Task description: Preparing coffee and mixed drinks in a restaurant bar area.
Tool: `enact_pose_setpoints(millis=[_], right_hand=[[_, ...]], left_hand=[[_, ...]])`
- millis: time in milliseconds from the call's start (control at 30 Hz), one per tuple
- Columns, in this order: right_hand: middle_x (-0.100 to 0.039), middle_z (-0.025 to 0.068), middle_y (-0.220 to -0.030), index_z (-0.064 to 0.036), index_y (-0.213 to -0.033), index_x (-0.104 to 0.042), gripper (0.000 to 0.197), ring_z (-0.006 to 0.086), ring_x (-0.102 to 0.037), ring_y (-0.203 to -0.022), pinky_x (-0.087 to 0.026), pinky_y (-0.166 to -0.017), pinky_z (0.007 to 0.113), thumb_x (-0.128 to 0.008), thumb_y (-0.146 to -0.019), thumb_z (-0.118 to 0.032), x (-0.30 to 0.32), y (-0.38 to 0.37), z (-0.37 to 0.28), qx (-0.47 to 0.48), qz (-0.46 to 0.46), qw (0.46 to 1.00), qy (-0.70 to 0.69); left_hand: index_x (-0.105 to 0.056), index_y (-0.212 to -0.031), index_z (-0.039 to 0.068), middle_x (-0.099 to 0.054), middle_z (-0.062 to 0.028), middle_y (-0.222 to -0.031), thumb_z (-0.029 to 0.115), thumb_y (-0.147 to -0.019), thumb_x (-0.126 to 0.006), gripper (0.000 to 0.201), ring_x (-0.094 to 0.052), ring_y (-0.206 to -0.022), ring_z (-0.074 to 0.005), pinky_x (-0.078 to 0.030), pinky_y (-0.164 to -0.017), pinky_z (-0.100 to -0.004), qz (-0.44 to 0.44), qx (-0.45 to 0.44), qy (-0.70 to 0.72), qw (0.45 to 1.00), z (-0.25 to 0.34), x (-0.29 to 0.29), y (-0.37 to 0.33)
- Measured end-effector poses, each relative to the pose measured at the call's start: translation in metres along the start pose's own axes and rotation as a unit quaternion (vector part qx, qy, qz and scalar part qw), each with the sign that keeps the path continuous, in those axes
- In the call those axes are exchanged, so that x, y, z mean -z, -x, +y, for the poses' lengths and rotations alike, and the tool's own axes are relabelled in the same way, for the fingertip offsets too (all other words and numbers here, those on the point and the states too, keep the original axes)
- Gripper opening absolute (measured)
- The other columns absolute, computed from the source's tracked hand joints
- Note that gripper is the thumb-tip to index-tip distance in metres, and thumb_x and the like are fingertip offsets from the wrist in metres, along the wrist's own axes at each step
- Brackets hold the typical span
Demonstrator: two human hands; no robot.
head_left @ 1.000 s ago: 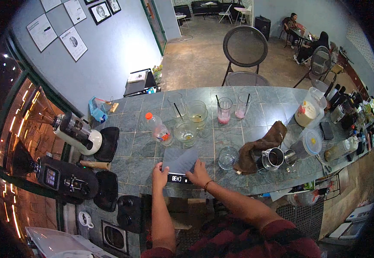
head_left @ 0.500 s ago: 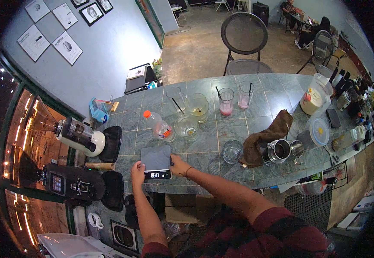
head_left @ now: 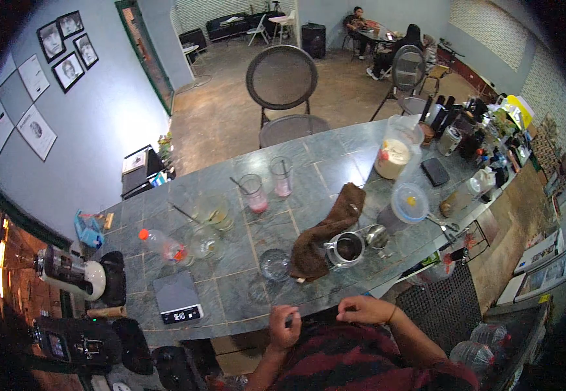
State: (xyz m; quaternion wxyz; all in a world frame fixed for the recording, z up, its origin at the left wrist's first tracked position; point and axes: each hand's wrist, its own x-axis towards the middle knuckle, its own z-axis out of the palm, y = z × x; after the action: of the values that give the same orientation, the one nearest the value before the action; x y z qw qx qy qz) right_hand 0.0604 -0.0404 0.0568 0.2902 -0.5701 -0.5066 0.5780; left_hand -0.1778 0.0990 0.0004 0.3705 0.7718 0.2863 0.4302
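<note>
Both of my hands hover in front of my body at the counter's near edge, apart from each other. My left hand (head_left: 285,328) has loosely bent fingers, with a dark gap between thumb and forefinger; I see nothing held in it. My right hand (head_left: 366,309) has its fingers curled in toward the thumb, with nothing visible in it. To the left, a flat grey digital scale (head_left: 178,298) with a lit display lies on the tiled counter, untouched. Ahead of my hands are a short clear glass (head_left: 275,264), a brown cloth (head_left: 327,238) and a steel pitcher (head_left: 346,249).
A clear bottle with an orange cap (head_left: 164,247) lies near a glass pitcher (head_left: 206,244). Two tumblers with pink remains, one a glass (head_left: 254,195), stand farther back. A lidded tub (head_left: 405,204) and a jug of pale liquid (head_left: 394,156) stand right. Coffee grinders (head_left: 78,274) line the left.
Both hands have let go of the scale and drawn back to the right, toward my body. My view has turned right, so the counter's things appear farther left.
</note>
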Motion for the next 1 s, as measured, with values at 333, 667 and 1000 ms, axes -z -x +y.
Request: enact_pose_setpoints(millis=[333,667,1000], right_hand=[[-0.052,0.0202,-0.115,0.0029,-0.126,-0.045,0.068,0.0372,-0.053,-0.104,-0.045,-0.090,0.041,-0.081,-0.076,-0.023,0.079,0.036,0.039,-0.022,0.575,0.789,0.215],[-0.051,0.0251,-0.120,0.0033,-0.128,-0.044,0.069,0.0403,-0.053,-0.110,-0.045,-0.095,0.043,-0.080,-0.077,-0.027,0.100,0.076,0.053,0.003,0.447,0.878,0.173],[-0.049,0.0196,-0.126,-0.0004,-0.133,-0.043,0.074,0.0367,-0.047,-0.117,-0.040,-0.100,0.043,-0.080,-0.075,-0.027,0.114,0.004,-0.025,0.204,0.343,0.886,0.236]], left_hand=[[-0.046,-0.121,0.002,-0.047,-0.0168,-0.119,0.029,-0.084,-0.072,0.053,-0.048,-0.104,-0.0303,-0.041,-0.093,-0.0439,0.029,-0.061,0.036,0.997,0.017,-0.098,-0.079],[-0.025,-0.147,0.004,-0.035,-0.0214,-0.145,0.033,-0.068,-0.086,0.103,-0.034,-0.135,-0.0364,-0.028,-0.111,-0.0508,0.089,0.112,-0.222,0.965,-0.021,-0.046,-0.082],[-0.026,-0.144,0.003,-0.049,-0.0175,-0.134,0.013,-0.064,-0.089,0.103,-0.045,-0.129,-0.0296,-0.033,-0.110,-0.0412,0.144,0.191,-0.036,0.970,-0.082,-0.067,-0.059]])
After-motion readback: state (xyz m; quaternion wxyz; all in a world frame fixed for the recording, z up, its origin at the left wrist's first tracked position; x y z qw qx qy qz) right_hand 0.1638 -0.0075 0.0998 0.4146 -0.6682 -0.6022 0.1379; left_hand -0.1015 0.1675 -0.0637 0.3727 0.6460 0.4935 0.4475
